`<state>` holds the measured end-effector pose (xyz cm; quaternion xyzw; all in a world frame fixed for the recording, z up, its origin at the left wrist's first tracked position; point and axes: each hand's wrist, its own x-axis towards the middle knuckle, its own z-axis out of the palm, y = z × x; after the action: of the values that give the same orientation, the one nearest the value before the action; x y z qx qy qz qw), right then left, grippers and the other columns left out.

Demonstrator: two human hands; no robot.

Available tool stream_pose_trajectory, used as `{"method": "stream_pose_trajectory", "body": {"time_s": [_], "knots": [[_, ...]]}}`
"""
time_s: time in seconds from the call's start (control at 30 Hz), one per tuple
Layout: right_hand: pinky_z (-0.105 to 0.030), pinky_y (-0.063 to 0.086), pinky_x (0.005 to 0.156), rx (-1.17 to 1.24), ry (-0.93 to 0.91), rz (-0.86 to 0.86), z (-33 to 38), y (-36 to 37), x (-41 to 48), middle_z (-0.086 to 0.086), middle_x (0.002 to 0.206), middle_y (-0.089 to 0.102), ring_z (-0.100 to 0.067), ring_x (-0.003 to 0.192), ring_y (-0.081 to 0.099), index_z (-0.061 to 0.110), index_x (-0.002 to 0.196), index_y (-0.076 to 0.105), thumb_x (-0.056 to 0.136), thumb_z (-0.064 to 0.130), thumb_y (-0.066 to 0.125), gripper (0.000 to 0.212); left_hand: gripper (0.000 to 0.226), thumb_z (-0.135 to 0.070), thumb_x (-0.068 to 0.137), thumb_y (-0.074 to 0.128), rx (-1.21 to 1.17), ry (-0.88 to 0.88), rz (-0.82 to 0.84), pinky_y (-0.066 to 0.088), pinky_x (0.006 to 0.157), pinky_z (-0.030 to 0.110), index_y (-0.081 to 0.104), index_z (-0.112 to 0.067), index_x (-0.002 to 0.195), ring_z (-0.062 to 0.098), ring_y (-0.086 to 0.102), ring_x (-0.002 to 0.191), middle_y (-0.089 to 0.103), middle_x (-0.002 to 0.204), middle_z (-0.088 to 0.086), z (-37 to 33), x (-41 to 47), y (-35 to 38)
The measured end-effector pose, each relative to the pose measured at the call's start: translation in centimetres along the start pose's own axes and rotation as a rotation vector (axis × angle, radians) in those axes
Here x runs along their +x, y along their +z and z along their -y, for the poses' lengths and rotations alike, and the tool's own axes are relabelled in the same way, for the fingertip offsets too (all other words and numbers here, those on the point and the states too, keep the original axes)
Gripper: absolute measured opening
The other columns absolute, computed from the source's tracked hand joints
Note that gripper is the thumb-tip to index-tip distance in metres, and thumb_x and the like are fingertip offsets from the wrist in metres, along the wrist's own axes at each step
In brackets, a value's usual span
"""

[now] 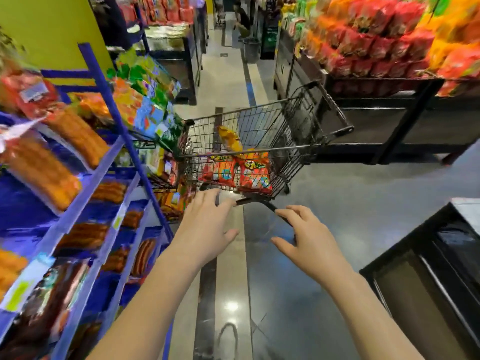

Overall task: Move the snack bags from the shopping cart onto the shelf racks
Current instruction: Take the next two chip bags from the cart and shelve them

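Note:
A wire shopping cart [262,126] stands in the aisle ahead of me, tilted in the wide view. Orange-red snack bags [236,172] lie in its basket, and a yellow bag [230,138] stands behind them. My left hand [205,227] reaches toward the cart's black handle [259,202], fingers straight, fingertips just at the handle's left end. My right hand [309,239] hovers over the handle's right part with fingers loosely spread, holding nothing. The blue shelf rack [114,162] with packed snacks stands to my left, right beside the cart.
A dark display table [389,105] piled with red and orange bags lines the right of the aisle. A black cabinet [436,268] stands at the near right. Further shelves and a grey bin [251,49] are far down the aisle. Glossy floor runs between.

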<state>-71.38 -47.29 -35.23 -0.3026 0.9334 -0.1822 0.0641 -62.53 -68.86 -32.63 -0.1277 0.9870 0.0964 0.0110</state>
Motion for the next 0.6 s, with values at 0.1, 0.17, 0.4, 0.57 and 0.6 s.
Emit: {"method": "stream_pose_trajectory", "body": {"time_s": [0.1, 0.17, 0.4, 0.57, 0.6], "knots": [[-0.036, 0.044, 0.108, 0.012, 0.033, 0.025, -0.1, -0.1, 6.6, 0.008, 0.152, 0.039, -0.020, 0.134, 0.050, 0.036, 0.148, 0.044, 0.093, 0.051, 0.065, 0.061, 0.064, -0.052, 0.095, 0.063, -0.012, 0.021, 0.042, 0.026, 0.120, 0.041, 0.042, -0.029, 0.151, 0.030, 0.022, 0.149, 0.028, 0.161, 0.008, 2.7, 6.5, -0.4], [-0.036, 0.044, 0.107, 0.016, 0.048, 0.013, -0.1, -0.1, 10.3, 0.007, 0.151, 0.041, -0.020, 0.133, 0.050, 0.034, 0.147, 0.046, 0.093, 0.050, 0.065, 0.060, 0.064, -0.053, 0.096, 0.061, 0.009, 0.031, 0.058, 0.026, 0.120, 0.043, 0.041, -0.029, 0.152, 0.030, 0.020, 0.151, 0.025, 0.163, 0.009, 4.4, 10.8, -0.9], [-0.032, 0.041, 0.107, 0.054, 0.098, 0.060, -1.3, -0.3, 20.1, 0.010, 0.152, 0.038, -0.016, 0.134, 0.049, 0.036, 0.149, 0.044, 0.095, 0.049, 0.064, 0.058, 0.066, -0.052, 0.097, 0.060, 0.004, 0.094, 0.111, 0.027, 0.121, 0.043, 0.036, -0.030, 0.154, 0.030, 0.020, 0.152, 0.024, 0.164, 0.009, 6.4, 21.9, -1.8], [-0.040, 0.046, 0.107, 0.096, 0.071, 0.082, -3.7, 0.6, 28.8, 0.007, 0.146, 0.044, -0.018, 0.131, 0.051, 0.030, 0.145, 0.050, 0.094, 0.045, 0.066, 0.056, 0.068, -0.054, 0.095, 0.062, 0.023, 0.071, 0.151, 0.029, 0.119, 0.042, 0.039, -0.029, 0.154, 0.030, 0.024, 0.150, 0.027, 0.162, 0.007, 8.1, 29.3, -0.6], [-0.042, 0.047, 0.106, 0.108, 0.059, 0.082, -4.2, 0.9, 30.7, 0.005, 0.145, 0.046, -0.020, 0.130, 0.053, 0.027, 0.143, 0.051, 0.092, 0.046, 0.068, 0.057, 0.067, -0.053, 0.095, 0.062, 0.028, 0.067, 0.151, 0.030, 0.119, 0.042, 0.041, -0.028, 0.153, 0.030, 0.025, 0.149, 0.029, 0.161, 0.007, 8.5, 30.8, -0.5]]}}
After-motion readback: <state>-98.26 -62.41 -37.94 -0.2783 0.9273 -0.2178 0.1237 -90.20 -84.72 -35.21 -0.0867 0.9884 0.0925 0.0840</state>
